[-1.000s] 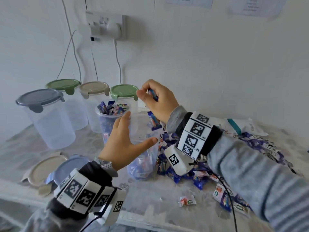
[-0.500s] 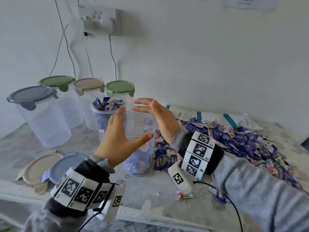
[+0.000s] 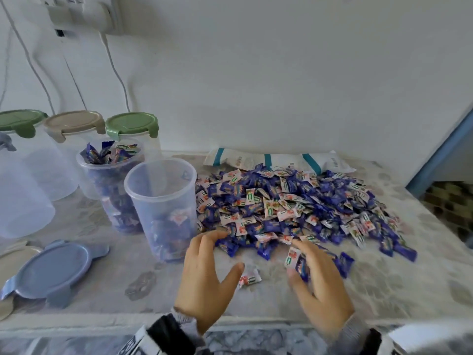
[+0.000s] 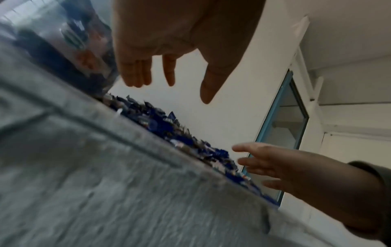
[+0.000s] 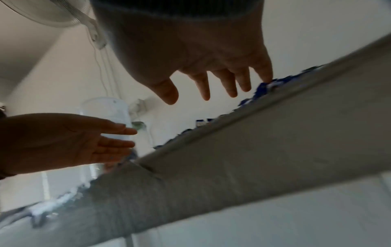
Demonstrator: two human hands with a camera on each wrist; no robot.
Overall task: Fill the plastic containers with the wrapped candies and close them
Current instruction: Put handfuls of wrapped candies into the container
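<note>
A broad pile of blue and white wrapped candies (image 3: 294,208) covers the table's middle and right. Left of it stands an open clear container (image 3: 163,206), partly filled, with a heaped container (image 3: 112,175) behind it. My left hand (image 3: 225,252) hovers at the pile's near left edge, fingers spread and holding nothing. My right hand (image 3: 297,260) lies over loose candies at the near edge with straight fingers. In the right wrist view my right hand (image 5: 203,98) touches candies with its outer fingers. One stray candy (image 3: 249,278) lies between the hands.
A blue lid (image 3: 51,272) and a beige lid (image 3: 15,252) lie loose at the near left. Closed containers with green (image 3: 131,124) and beige (image 3: 74,123) lids stand by the wall. A white bag (image 3: 276,161) lies behind the pile. Cables hang from a wall socket (image 3: 82,16).
The right hand let go of the candy it held over the open container. Both hands left that container and came down to the pile's near edge.
</note>
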